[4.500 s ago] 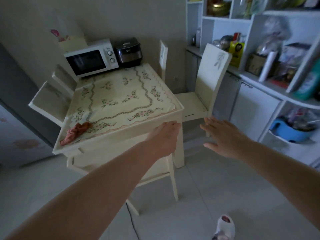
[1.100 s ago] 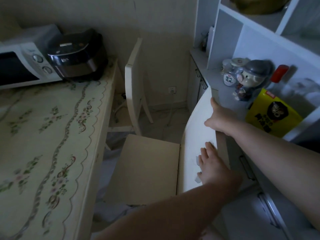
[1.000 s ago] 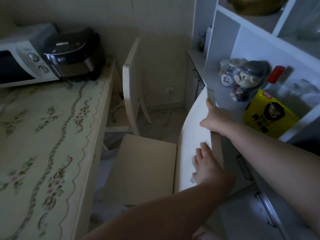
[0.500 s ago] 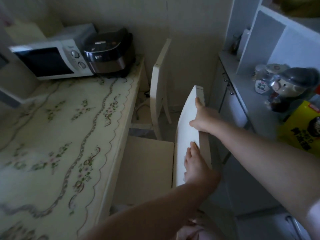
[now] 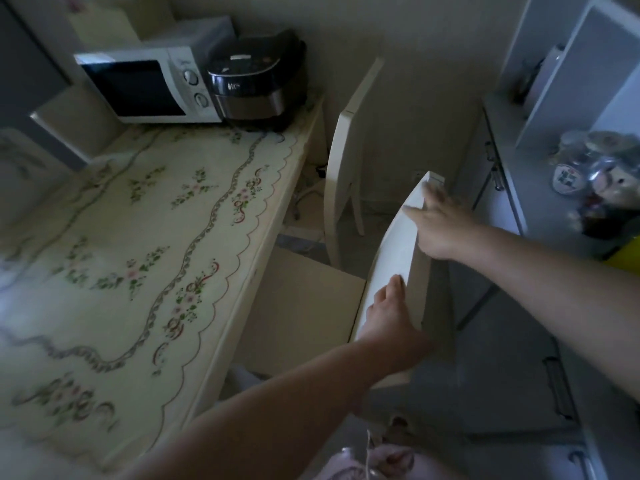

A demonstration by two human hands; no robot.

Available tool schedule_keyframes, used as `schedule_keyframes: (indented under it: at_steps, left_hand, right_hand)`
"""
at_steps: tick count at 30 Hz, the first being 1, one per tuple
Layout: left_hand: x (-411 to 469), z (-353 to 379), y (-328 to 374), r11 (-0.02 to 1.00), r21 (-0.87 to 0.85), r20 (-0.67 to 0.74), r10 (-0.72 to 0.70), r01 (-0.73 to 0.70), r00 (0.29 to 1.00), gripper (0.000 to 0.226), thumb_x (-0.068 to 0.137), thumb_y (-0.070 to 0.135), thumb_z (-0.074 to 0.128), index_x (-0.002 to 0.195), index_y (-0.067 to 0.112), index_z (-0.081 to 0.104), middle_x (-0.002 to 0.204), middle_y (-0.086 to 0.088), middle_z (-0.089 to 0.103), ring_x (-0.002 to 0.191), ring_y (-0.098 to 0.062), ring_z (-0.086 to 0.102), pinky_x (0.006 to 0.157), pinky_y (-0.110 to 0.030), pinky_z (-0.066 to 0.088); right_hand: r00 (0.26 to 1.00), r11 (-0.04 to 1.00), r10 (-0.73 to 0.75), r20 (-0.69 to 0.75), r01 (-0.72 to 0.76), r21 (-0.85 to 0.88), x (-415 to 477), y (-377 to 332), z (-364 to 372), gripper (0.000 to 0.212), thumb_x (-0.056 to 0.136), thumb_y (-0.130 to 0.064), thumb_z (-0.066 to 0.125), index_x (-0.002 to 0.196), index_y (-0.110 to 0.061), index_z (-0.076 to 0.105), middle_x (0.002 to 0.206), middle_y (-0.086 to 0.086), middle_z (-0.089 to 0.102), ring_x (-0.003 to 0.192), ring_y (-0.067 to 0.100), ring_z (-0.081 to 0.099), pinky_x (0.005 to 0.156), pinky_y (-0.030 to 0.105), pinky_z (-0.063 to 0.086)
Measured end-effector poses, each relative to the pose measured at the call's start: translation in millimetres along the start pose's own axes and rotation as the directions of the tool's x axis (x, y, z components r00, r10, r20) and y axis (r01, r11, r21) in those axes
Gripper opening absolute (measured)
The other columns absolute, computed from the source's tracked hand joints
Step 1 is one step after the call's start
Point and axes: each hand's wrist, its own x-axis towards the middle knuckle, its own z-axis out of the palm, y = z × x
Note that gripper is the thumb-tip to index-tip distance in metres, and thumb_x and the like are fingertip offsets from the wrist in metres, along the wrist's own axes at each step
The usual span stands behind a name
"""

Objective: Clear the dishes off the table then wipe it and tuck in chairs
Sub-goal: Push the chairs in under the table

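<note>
A cream chair [image 5: 391,251] stands at the right side of the table [image 5: 263,244], its seat [image 5: 304,306] partly under the table edge. My left hand [image 5: 391,320] grips the lower part of the chair's backrest, fingers over its front face. My right hand [image 5: 440,226] holds the backrest's top edge near the upper corner and is motion-blurred. The table carries a floral cloth [image 5: 138,258] with no dishes in the visible part. A second cream chair [image 5: 346,161] stands further back along the same side.
A white microwave [image 5: 149,86] and a black rice cooker [image 5: 256,77] sit at the table's far end. White cabinets [image 5: 498,188] and a counter with jars [image 5: 568,168] run close along the right. The aisle between chair and cabinets is narrow. My slipper [image 5: 381,462] shows below.
Both hands have stayed on the backrest while the chair slid left toward the table. My view has swung left, showing more tabletop and less shelving.
</note>
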Motion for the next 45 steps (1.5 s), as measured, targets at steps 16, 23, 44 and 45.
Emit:
schedule_keyframes:
  at_steps: [16, 23, 44, 45]
  left_hand:
    - [6.7, 2.8, 3.3, 0.990, -0.111, -0.008, -0.088, 0.087, 0.996, 0.111, 0.067, 0.016, 0.076, 0.152, 0.039, 0.007, 0.146, -0.002, 0.041, 0.127, -0.023, 0.047, 0.094, -0.036, 0.051]
    - [10.2, 5.4, -5.2, 0.989, -0.138, -0.017, -0.051, 0.048, 0.999, 0.108, 0.070, 0.015, 0.073, 0.151, 0.041, 0.007, 0.146, -0.004, 0.042, 0.126, -0.027, 0.049, 0.093, -0.042, 0.051]
    - [64.2, -92.6, -53.4, 0.974, -0.150, -0.129, -0.189, 0.170, 0.973, 0.101, 0.078, 0.010, 0.071, 0.152, 0.035, 0.008, 0.133, -0.004, 0.049, 0.114, -0.022, 0.054, 0.083, -0.032, 0.051]
    - [67.6, -101.3, -56.4, 0.970, -0.153, -0.144, -0.210, 0.188, 0.967, 0.100, 0.078, 0.010, 0.071, 0.152, 0.035, 0.008, 0.134, -0.004, 0.048, 0.115, -0.022, 0.053, 0.086, -0.032, 0.051]
  right_hand:
    - [0.983, 0.915, -0.167, -0.076, 0.184, 0.360, 8.3, -10.2, 27.5, 0.037, 0.082, -0.026, 0.056, 0.114, -0.039, 0.064, 0.137, -0.017, 0.051, 0.142, 0.013, 0.018, 0.113, 0.049, 0.022]
    - [0.955, 0.857, -0.092, -0.281, 0.219, 0.466, 8.3, -16.8, 39.8, 0.028, 0.083, -0.025, 0.056, 0.104, -0.035, 0.070, 0.130, -0.003, 0.057, 0.132, 0.012, 0.040, 0.108, 0.041, 0.034]
    - [0.898, 0.769, -0.176, -0.403, 0.381, 0.513, 93.7, -116.4, -2.2, 0.024, 0.088, -0.027, 0.053, 0.102, -0.032, 0.072, 0.108, -0.013, 0.069, 0.104, 0.011, 0.060, 0.060, 0.018, 0.019]
    - [0.899, 0.765, -0.192, -0.394, 0.389, 0.514, 102.2, -126.5, -6.9, 0.025, 0.088, -0.026, 0.053, 0.103, -0.031, 0.072, 0.109, -0.013, 0.069, 0.104, 0.010, 0.060, 0.057, 0.017, 0.017]
